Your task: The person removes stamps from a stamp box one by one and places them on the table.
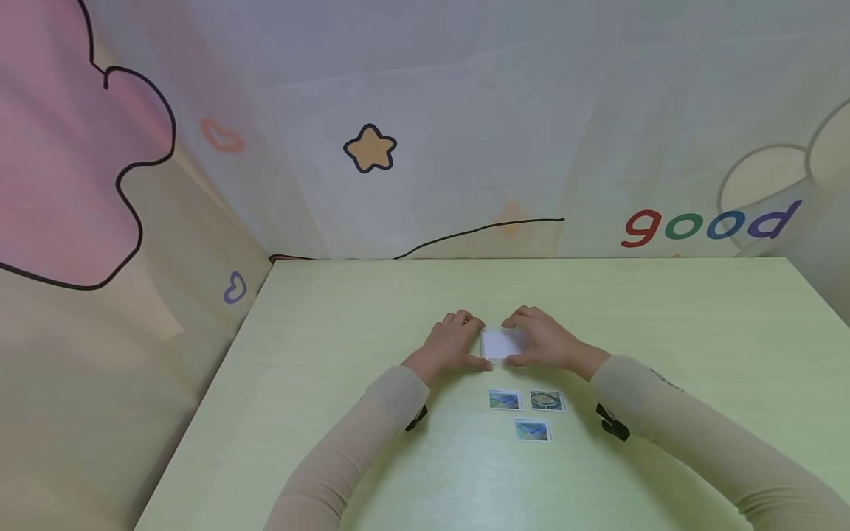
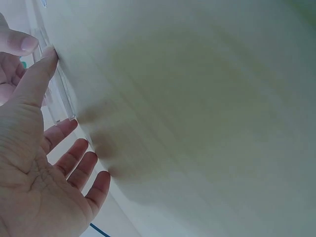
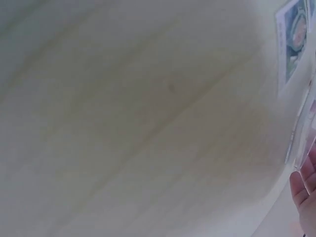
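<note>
A flat rectangular clear plastic box (image 1: 499,344) with a pale top lies on the table between the two hands. My left hand (image 1: 451,343) grips its left end, thumb at the near edge and fingertips at the far edge. From the right, my right hand (image 1: 541,339) holds the other end the same way, covering part of it. The left wrist view shows the box's transparent side (image 2: 63,94) between thumb and index finger. Only some fingers of the right hand (image 3: 307,190) appear in the right wrist view, by the box's corner.
Three small picture cards lie face up nearer me: a blue-green one (image 1: 505,400), a round-patterned one (image 1: 547,400) and another blue-green one (image 1: 533,430) below them. The light table (image 1: 319,413) meets a printed cloth backdrop (image 1: 465,147) at its far and left edges.
</note>
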### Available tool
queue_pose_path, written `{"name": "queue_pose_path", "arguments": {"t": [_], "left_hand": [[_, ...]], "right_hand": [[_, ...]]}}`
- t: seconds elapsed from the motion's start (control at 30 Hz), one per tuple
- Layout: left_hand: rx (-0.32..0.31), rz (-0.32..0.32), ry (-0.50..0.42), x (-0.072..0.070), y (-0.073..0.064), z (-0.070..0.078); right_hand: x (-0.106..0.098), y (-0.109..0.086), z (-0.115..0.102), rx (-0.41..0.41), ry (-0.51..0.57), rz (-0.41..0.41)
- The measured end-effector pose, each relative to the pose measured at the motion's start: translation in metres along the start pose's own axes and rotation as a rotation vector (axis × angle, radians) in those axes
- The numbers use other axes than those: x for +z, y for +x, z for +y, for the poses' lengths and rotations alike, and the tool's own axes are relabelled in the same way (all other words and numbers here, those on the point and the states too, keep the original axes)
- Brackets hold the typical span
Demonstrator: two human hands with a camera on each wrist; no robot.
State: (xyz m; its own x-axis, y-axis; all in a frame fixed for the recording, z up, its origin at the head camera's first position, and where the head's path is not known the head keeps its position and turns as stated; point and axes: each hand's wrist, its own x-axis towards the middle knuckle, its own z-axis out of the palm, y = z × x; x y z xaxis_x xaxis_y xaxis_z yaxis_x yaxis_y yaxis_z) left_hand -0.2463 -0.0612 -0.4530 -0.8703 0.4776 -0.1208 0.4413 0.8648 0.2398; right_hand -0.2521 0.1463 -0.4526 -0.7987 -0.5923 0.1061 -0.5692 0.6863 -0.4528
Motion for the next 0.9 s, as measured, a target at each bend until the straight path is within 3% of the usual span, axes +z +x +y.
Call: {"name": "queue_pose_path", "arguments": {"t": [0.9], "left_hand": [[-0.002,0.002,-0.011,0.0005,0.0007,-0.0013]], "right_hand": [[0.0005,0.004,-0.0017,0.029,-0.002,-0.039]]}}
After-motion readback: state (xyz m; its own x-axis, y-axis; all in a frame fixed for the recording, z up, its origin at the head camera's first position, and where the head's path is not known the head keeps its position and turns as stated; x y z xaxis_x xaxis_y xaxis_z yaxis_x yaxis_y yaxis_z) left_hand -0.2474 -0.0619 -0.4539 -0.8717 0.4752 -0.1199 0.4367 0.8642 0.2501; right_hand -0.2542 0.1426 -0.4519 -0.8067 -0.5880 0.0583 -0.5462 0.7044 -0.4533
